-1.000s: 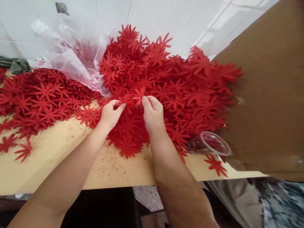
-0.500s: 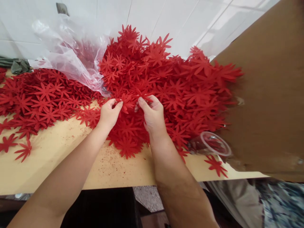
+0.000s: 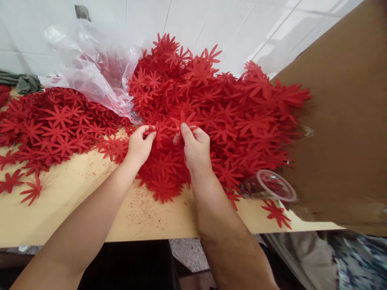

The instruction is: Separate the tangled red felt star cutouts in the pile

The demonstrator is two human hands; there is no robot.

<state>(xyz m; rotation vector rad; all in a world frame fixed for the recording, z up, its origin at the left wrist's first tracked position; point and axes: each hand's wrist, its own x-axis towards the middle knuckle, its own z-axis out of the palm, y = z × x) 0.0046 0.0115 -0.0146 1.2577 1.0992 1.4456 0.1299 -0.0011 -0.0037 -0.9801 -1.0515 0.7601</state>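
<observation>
Over the front of a large heap of red flower-shaped cutouts (image 3: pixel 211 104), my two hands work close together. My left hand (image 3: pixel 139 146) is closed in a pinch, with the petal of a red flower-shaped cutout (image 3: pixel 162 132) between thumb and forefinger. Just to the right, my right hand (image 3: pixel 198 150) pinches another red flower-shaped cutout (image 3: pixel 188 120), thumb on top of it. Its curled fingers are partly hidden, and the red pieces blend with the heap behind them.
A second pile of red cutouts (image 3: pixel 57 125) spreads at left beside a clear plastic bag (image 3: pixel 93 84). At right a clear plastic cup (image 3: pixel 263 187) lies tipped against a brown cardboard panel (image 3: pixel 338 129). White tiles (image 3: pixel 193 20) rise behind the table (image 3: pixel 145 225).
My right hand has shifted slightly, and the cutout in it now shows more of its petals from above. My left hand keeps its pinch almost unmoved. The view has shifted slightly.
</observation>
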